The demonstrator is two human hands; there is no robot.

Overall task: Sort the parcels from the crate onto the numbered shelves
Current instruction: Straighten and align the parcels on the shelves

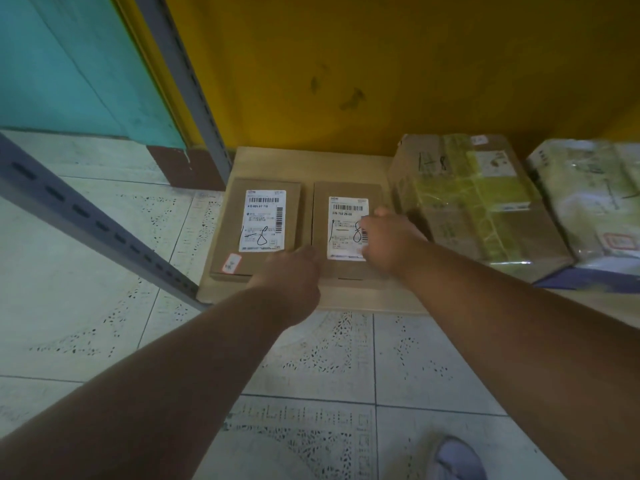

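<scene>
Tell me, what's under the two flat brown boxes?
A pale shelf board shows around both flat boxes, low above the tiled floor. Whatever lies directly beneath them is covered.

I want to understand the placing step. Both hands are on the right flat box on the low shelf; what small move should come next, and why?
Probably let go and draw both hands back. The right flat box already lies flat on the shelf beside the left flat box, both marked 1-8.

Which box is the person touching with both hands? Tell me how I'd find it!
Look at the pale wooden bottom shelf below the yellow wall, beside the grey metal post. Two flat brown cardboard boxes lie side by side there. It is the right one, under the left hand and right hand, next to the bulky taped parcel; the left box has a small red sticker.
</scene>
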